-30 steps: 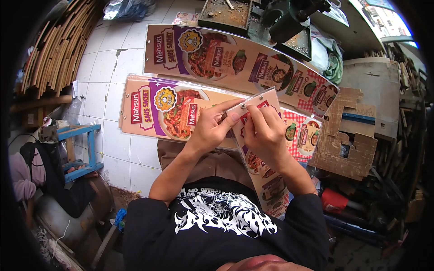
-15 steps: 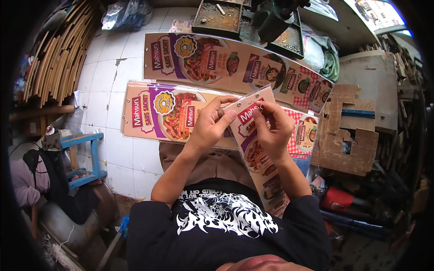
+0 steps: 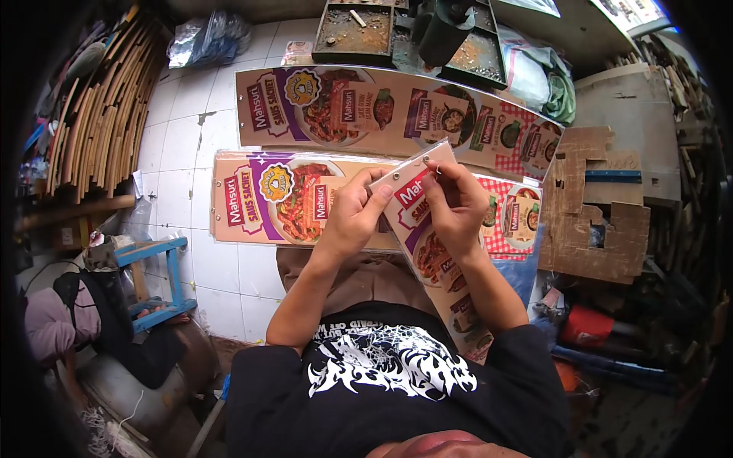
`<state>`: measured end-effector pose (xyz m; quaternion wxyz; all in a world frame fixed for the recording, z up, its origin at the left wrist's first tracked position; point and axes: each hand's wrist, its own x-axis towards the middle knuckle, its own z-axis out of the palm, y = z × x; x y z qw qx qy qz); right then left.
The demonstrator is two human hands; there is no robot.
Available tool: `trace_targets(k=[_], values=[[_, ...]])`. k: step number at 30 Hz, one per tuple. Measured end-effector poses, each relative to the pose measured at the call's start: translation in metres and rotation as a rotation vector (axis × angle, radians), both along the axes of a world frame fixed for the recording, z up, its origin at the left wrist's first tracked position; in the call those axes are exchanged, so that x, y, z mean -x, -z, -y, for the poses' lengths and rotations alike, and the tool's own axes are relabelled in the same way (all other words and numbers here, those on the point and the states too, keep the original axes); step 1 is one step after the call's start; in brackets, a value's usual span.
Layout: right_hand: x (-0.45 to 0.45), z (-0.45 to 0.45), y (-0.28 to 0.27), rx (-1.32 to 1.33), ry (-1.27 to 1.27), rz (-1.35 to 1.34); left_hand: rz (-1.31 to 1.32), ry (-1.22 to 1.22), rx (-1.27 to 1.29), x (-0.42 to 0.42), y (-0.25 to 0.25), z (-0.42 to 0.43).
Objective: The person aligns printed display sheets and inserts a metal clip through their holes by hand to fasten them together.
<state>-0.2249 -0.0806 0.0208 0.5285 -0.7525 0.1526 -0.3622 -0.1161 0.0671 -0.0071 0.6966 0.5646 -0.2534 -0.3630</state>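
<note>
My left hand [image 3: 357, 214] grips the upper left edge of a long printed "Mahsuri" sign [image 3: 432, 259], thumb on its front. The sign slants down across my lap under a clear plastic layer, with small metal eyelets at its top end. My right hand [image 3: 462, 206] is closed in a pinch at the upper right eyelet; whatever its fingertips hold is too small to make out. Beneath my hands lies a second "Saus Sachet" sign [image 3: 267, 198], partly covered by the hands and the held sign. Beyond it, a similar sign [image 3: 324, 107] lies flat.
A dark machine [image 3: 447, 34] stands at the back between metal trays [image 3: 355, 38] of small parts. Cut cardboard [image 3: 573, 206] lies to the right. On the left are a blue frame [image 3: 172, 275], stacked wooden strips [image 3: 103, 114] and white floor tiles [image 3: 183, 153].
The view has shifted slightly, so the signs and machine sit differently in the picture. My right fingertips have moved closer to the eyelet at the held sign's top end. My left hand keeps its grip.
</note>
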Motion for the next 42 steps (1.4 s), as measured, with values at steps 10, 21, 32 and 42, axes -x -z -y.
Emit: trace_targets(k=[10,21,32,42], values=[[0.001,0.002,0.003,-0.086,-0.013,-0.016,-0.084,-0.063,0.011,0.007,-0.007,0.005],[0.007,0.015,0.004,-0.466,-0.085,0.131,-0.21,-0.089,0.106,0.004,-0.027,0.009],[0.008,0.02,0.005,-0.542,-0.104,0.179,-0.214,-0.062,0.148,0.003,-0.018,0.016],[0.009,0.018,0.002,-0.545,-0.13,0.216,-0.039,-0.076,0.144,0.009,-0.021,0.013]])
